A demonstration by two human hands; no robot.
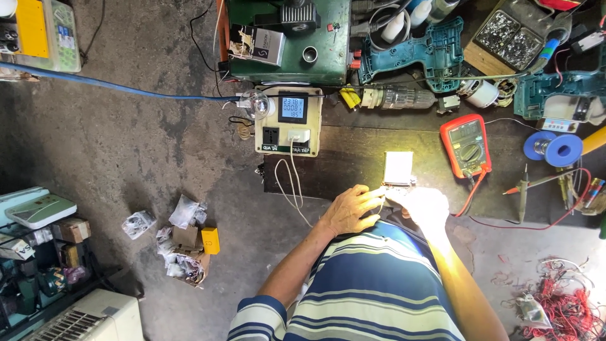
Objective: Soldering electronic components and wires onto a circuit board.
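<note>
Fingers of the left hand (351, 209) and right hand (427, 206) pinch the near edge of a small pale flat panel (399, 167) on the dark bench (353, 158), likely light, stiff, fragile, best held by its edges, beside a red multimeter (466, 145).

Dark workbench (360, 158), red multimeter (466, 145), teal drills (423, 50), solder spool (558, 148)
</note>
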